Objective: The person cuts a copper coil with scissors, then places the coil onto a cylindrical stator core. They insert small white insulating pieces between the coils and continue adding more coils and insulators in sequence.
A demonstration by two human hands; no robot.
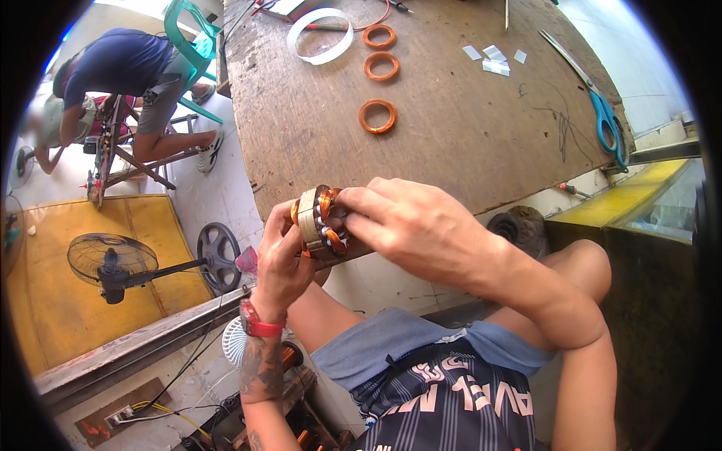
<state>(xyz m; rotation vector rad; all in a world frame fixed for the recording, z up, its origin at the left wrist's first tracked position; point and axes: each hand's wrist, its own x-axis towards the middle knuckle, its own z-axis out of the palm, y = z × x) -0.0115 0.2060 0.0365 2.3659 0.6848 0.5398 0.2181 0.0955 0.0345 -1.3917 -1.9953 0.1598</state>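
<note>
Above the near edge of the table I hold a motor stator (309, 222), a metal ring with orange copper coils (328, 200) and white slot liners. My left hand (281, 252) is closed around its outer side, the wrist wearing a red watch. The fingers of my right hand (406, 222) are bent and pinched together against the stator's open face, beside the coils. What lies between those fingertips is hidden. Three loose copper coils, a near one (377, 116), a middle one (382, 66) and a far one (379, 37), lie in a row on the wooden table (466, 135).
A white ring (320, 56) lies at the table's far left, small pale slips (495, 62) at the far right. Blue-handled scissors (606, 124) rest along the right edge, near thin dark wires (564, 128). A fan (113, 263) stands left; another person (120, 68) bends beyond it.
</note>
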